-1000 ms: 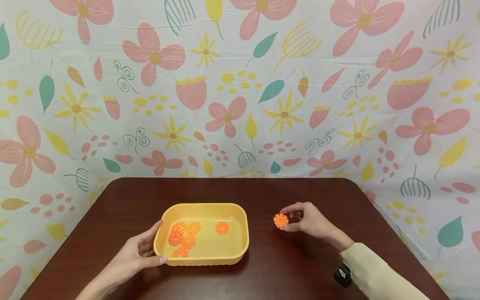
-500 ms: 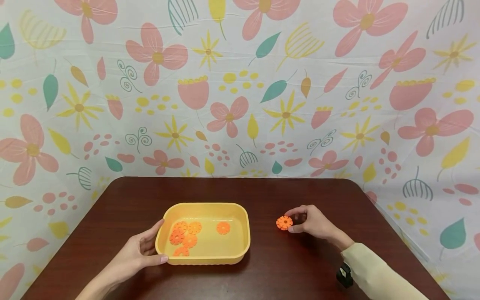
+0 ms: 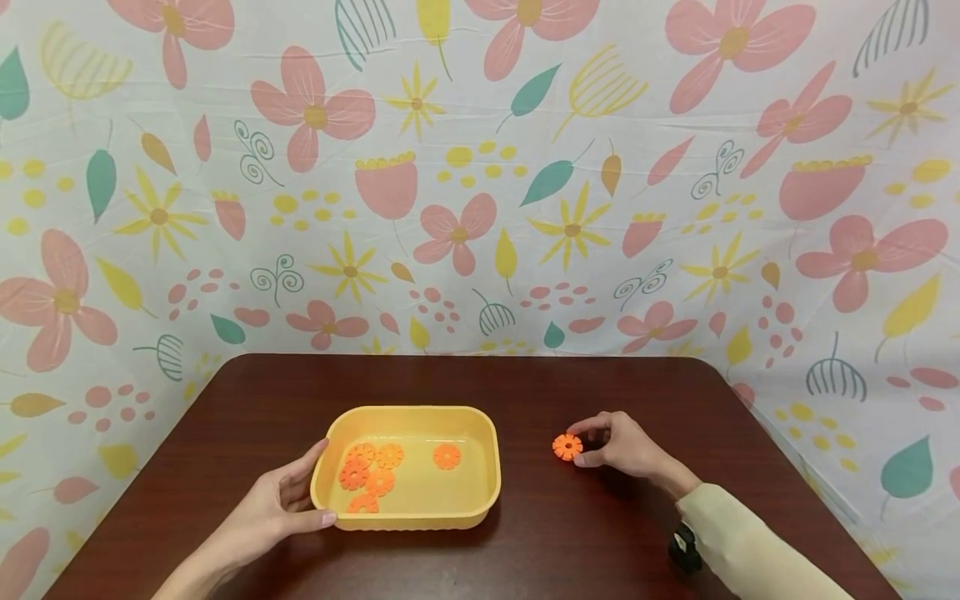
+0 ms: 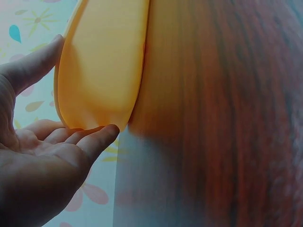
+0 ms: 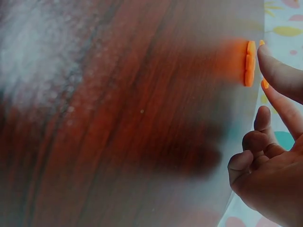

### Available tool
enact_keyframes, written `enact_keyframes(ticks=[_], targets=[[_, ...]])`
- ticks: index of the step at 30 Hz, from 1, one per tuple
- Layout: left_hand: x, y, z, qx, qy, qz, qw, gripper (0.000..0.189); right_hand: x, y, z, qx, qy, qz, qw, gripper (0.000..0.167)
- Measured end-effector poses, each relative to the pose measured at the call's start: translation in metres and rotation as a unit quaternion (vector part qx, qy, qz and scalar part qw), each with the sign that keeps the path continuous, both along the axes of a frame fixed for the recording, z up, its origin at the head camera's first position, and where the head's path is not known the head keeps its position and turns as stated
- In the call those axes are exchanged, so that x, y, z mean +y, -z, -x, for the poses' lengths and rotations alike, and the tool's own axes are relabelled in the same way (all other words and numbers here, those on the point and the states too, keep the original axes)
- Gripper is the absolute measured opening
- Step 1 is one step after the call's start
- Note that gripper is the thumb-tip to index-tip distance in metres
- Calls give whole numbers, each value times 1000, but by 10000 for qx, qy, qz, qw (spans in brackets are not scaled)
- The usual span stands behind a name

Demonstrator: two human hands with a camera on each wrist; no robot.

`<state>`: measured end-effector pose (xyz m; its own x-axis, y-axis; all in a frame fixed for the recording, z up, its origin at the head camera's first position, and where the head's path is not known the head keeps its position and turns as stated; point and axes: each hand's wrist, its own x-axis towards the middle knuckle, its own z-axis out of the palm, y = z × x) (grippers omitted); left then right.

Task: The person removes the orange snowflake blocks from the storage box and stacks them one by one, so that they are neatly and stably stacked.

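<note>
Head view, on my remote feed: a person's left hand (image 3: pixel 258 507) grips the left end of a yellow tray (image 3: pixel 412 489) on a dark brown table (image 3: pixel 480 380). Inside I count five orange discs (image 3: pixel 372 481) bunched at the left, the front one partly hidden by the rim, and a lone disc (image 3: pixel 447 456) apart toward the right. Outside, right of the tray, the right hand (image 3: pixel 636 450) pinches an orange notched piece (image 3: pixel 567 447) between fingertips.

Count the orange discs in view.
7 visible: in the tray, five discs at left, a lone disc at right; a held disc in the right hand. Others may be hidden behind them.
</note>
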<state>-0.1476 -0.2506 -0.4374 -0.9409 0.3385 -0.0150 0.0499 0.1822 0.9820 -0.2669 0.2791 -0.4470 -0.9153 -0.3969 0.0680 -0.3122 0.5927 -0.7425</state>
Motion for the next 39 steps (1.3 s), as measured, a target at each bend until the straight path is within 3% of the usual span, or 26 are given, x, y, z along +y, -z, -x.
enact_keyframes(ticks=[39], targets=[[1,0,-1,-98,-30,-81,9999,101,-3,6,2,60,42,-227,9997,41]])
